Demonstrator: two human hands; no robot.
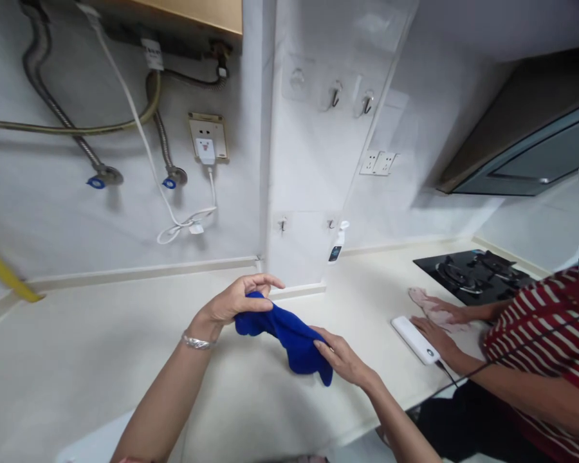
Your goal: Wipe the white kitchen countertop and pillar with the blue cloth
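A blue cloth (289, 331) is stretched between my two hands above the pale countertop (149, 328). My left hand (238, 299) pinches its upper left end, thumb on top and the index finger extended past it. At the lower right end, my right hand (338, 354) grips the cloth between thumb and fingers. The cloth hangs in loose folds and sags a little in the middle. A silver bracelet (197, 342) circles my left wrist.
On the right, another person in a striped shirt (535, 334) presses a pink cloth (434, 308) on the counter, beside a white power bank (415, 339) with a cable. A black gas stove (468, 276) lies behind. A spray bottle (338, 243) stands by the pillar (309, 161). Hooks are on it.
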